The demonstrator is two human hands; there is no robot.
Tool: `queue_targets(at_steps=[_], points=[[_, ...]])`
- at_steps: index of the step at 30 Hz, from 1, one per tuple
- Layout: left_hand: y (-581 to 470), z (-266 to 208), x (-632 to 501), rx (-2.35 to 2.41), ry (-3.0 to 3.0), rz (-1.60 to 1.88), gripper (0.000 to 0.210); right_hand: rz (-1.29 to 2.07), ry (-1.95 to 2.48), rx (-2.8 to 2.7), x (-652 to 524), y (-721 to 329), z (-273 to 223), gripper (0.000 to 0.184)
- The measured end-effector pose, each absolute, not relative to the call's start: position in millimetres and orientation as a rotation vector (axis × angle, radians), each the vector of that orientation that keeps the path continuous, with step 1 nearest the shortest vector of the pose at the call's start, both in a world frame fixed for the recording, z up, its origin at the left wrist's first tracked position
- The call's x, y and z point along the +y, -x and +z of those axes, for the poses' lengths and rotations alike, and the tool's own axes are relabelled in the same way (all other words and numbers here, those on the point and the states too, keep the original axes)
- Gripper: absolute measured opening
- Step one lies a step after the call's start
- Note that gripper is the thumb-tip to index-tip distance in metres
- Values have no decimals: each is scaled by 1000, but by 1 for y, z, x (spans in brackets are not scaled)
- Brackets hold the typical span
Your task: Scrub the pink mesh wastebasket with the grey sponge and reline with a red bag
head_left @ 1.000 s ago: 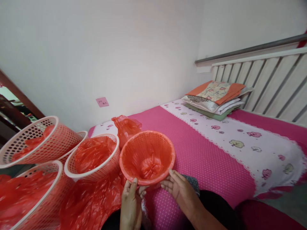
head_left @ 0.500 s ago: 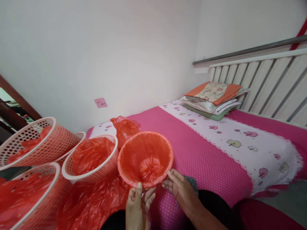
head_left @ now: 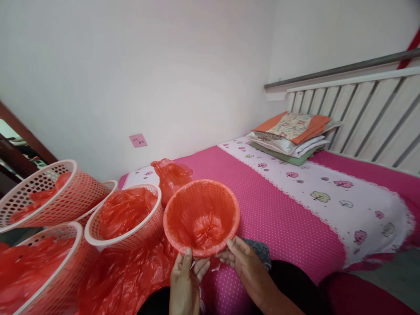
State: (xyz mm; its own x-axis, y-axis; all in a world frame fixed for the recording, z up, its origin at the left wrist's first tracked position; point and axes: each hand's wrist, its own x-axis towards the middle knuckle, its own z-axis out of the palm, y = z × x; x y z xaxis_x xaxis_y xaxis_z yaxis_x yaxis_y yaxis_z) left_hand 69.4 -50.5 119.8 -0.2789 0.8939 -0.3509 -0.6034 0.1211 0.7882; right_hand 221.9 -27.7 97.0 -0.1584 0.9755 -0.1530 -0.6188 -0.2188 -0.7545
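Remote feed: I can't read writing on pink note (head_left: 138, 140), too sm. Lower-L basket (head_left: 74, 273) cut off by L + btm edges. Underside of held basket (head_left: 205, 252) hidden. R hand (head_left: 245, 266) covers pt. of grey cloth (head_left: 261, 250).

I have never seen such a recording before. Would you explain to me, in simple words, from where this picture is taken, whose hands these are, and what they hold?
There is no machine here. A camera worn on a person's head looks forward and down, so you see that person's own bare hands. The left hand and right hand hold the near rim of a red-lined basket, thumbs on the rim. Below is a bed with a pink dotted cover; folded bedding is stacked near its white slatted headboard. To the left are pale pink baskets with crumpled red plastic inside, and loose red plastic lies beside them.
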Motion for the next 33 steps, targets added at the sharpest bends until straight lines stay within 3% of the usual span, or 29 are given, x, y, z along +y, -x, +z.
queue_targets(at_steps=[7,13,20,28,33], points=[[-68,119,-48,1139,-359,1541,46,1736,777,-551,-26,-236,89,47],[-71,121,-51,1169,-413,1497,58,1854,709,-495,-32,-233,93,48],[-67,123,-52,1207,-434,1457,59,1781,666,-396,-31,-226,94,42],[-70,112,-51,1125,-419,1533,61,1669,882,-734,-35,-227,82,45],[-67,100,-49,1120,-408,1551,59,1591,908,-668,-21,-247,80,49]])
